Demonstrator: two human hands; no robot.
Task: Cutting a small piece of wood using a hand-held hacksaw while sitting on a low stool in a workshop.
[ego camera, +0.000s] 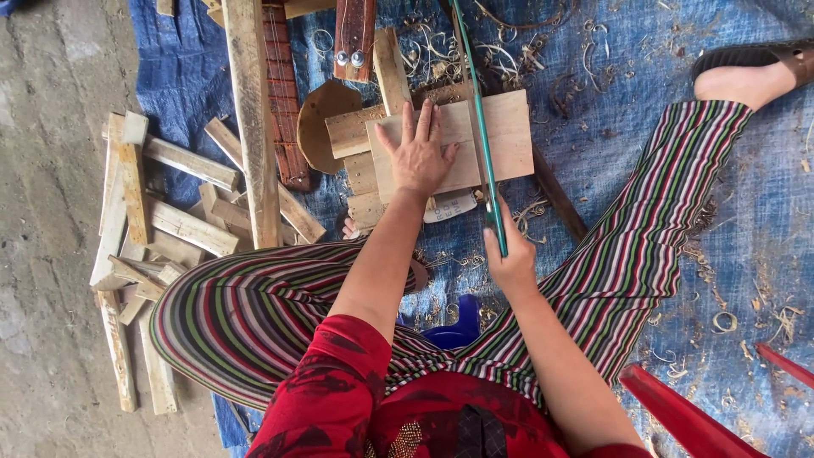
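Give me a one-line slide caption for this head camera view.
Seated person's left hand presses a flat wooden board on a blue tarp while the right hand holds a green-framed saw across it.

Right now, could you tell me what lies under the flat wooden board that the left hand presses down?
Under the flat wooden board, stacked wood blocks stick out leftward. The left hand and board hide the rest.

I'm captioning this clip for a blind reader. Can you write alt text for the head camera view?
Seen from above, a seated person's left hand presses flat on a wooden board while the right hand grips a green-framed saw laid across it. The board rests on wood blocks over a blue tarp strewn with shavings; a pile of wood offcuts lies at the left.
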